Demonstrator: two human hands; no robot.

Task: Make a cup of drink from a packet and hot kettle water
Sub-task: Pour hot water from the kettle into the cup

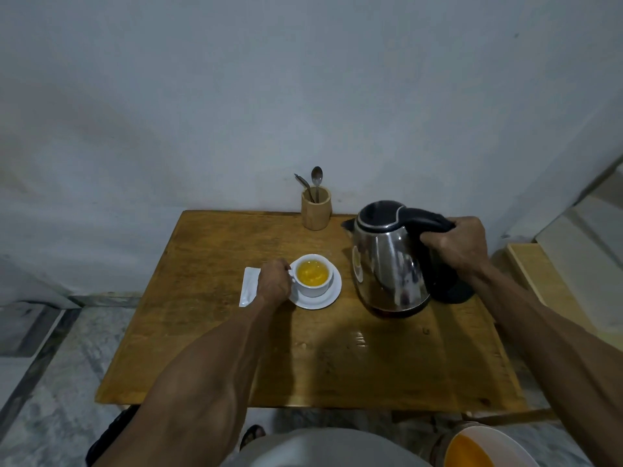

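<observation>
A white cup (313, 287) full of yellow drink stands on a white saucer (328, 296) in the middle of the wooden table (303, 358). My left hand (273, 281) is closed around the cup's handle on its left side. A steel kettle (387, 264) with a black lid is held slightly above the table to the right of the cup, its spout pointing left. My right hand (455, 246) grips its black handle. The kettle's black base (453, 291) sits behind it. A white packet (248, 290) lies flat left of my left hand.
A wooden holder (316, 210) with two spoons stands at the table's back edge by the wall. A white bowl with orange contents (485, 446) is at the lower right, below the table's front edge. Pale boards lean at the far right.
</observation>
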